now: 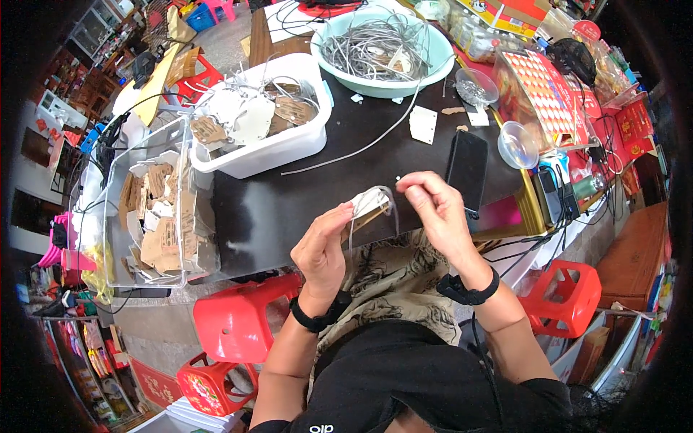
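Note:
My left hand [320, 249] is closed on the edge of a small piece of cardboard [369, 214], white on top and brown on its side. A thin grey cord [378, 191] loops over the card, and its ends hang down below. Just right of the card, my right hand [439, 213] has thumb and forefinger pressed together. A tiny white bit [398, 177] shows at those fingertips; whether they grip it or it lies behind them I cannot make out.
A white tub [271, 155] of cards and a clear bin [148, 278] of cardboard scraps stand left. Behind is a pale green basin [393, 90] of grey cords, one trailing over the dark table [267, 216]. A phone [468, 169] and plastic cup [517, 144] lie right.

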`<state>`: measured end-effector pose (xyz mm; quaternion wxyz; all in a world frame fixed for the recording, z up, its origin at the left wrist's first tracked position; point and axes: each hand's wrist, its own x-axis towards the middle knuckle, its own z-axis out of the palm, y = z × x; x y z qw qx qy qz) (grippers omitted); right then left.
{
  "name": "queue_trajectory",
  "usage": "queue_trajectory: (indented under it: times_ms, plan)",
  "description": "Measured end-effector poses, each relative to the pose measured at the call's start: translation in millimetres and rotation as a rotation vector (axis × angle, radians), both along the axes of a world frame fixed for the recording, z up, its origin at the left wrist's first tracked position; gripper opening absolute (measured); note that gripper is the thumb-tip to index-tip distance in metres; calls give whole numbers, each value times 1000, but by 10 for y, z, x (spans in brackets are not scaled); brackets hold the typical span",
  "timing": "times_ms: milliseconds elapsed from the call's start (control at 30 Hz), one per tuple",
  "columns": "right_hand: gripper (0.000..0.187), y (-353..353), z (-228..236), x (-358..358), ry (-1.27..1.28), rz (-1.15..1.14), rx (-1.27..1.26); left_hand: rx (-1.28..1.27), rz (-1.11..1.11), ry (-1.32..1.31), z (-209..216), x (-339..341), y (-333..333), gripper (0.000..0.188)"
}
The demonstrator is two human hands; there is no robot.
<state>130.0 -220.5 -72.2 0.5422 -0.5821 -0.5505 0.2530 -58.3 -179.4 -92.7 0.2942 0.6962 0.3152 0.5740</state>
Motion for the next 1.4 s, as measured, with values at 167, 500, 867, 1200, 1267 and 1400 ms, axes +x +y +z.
queue_trajectory:
  times_ms: [167,500,867,1200,1267,1400]
  plan:
    - [17,-249,88,-247,116,-85,-25,21,90,1,-53,71,27,12]
    - [16,-269,90,-562,28,262,-175,162,129,103,-70,34,102,18]
    - [18,-271,69,-132,165,8,-304,142,150,110,-59,10,109,17]
    - [11,324,26,68,34,289,-138,212,83,169,-53,46,88,19]
    - [7,287,84,-17,-171,142,195,157,85,180,-58,47,84,24]
    - [10,249,35,-39,-374,0,435,155,90,186,-38,86,82,23]
